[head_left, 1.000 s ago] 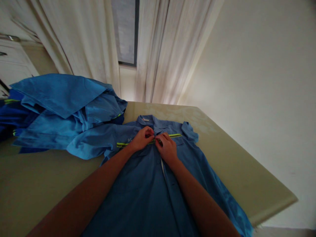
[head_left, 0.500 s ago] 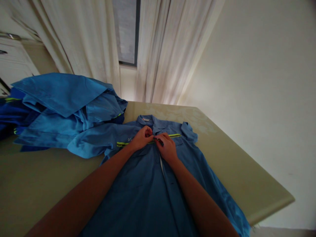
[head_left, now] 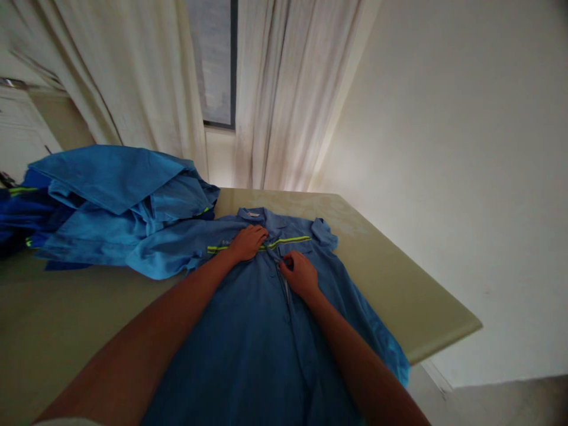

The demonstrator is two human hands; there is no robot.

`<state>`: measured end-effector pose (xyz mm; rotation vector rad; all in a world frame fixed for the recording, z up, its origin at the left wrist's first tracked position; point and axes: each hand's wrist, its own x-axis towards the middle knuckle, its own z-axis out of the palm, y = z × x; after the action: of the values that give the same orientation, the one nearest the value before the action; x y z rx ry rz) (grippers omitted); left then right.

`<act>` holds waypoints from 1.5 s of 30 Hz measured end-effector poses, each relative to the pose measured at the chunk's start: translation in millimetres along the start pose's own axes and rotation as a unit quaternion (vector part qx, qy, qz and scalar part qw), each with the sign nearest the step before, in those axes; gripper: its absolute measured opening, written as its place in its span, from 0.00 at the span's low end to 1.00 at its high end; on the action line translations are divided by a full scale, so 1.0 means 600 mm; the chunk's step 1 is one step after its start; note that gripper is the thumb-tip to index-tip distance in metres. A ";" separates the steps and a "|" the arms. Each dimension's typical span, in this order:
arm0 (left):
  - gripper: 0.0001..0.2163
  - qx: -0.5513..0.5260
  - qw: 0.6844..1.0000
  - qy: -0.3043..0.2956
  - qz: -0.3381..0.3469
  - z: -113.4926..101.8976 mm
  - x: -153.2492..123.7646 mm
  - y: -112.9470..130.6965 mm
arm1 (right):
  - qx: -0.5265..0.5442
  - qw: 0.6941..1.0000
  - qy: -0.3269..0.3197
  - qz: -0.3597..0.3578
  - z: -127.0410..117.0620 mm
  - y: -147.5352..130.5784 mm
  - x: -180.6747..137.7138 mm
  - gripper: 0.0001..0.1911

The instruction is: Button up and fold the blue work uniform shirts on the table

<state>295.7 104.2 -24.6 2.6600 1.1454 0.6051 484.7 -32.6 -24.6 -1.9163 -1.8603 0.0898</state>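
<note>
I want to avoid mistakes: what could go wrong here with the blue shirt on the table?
The blue work shirt hangs over the beige table's near edge, so it might slide off. The heap of blue garments overlaps its sleeve and could drag along. The right hand may misalign the placket.

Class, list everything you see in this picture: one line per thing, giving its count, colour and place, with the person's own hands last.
shirt: one, blue with a yellow-green chest stripe, lying flat, front up, on the table in front of the person.
pile of garments: one heap, blue, on the table's left side, touching the shirt's sleeve.
table: one, pale olive-beige, under the clothes.
curtains: two, off-white, hanging behind the table.
window: one, grey, between the curtains.
wall: one, white, to the right.
left hand: one, resting on the shirt's chest stripe.
right hand: one, fingers pinching the shirt's front placket below the stripe.
</note>
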 end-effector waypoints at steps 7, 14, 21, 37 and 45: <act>0.22 0.057 0.992 0.023 -0.107 -0.001 -0.036 0.061 | -0.015 0.998 0.054 0.029 0.004 0.014 0.054 0.07; 0.29 0.060 0.990 -0.008 -0.129 0.026 -0.130 0.059 | 0.158 0.985 0.039 -0.058 0.012 0.019 0.035 0.20; 0.29 0.043 0.995 -0.045 -0.080 0.007 -0.064 0.010 | 0.122 0.991 -0.005 -0.052 0.009 0.015 0.020 0.10; 0.10 0.077 0.997 -0.008 0.008 0.004 -0.089 0.092 | 0.176 0.977 0.061 -0.106 0.015 0.016 0.038 0.07; 0.04 0.042 0.998 -0.019 -0.036 0.000 -0.091 0.099 | 0.190 0.977 -0.005 -0.093 0.021 -0.002 0.040 0.07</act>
<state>300.4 23.6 -21.6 2.6732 1.2767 0.5015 481.0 -6.5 -28.6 -1.4823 -1.8603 0.3673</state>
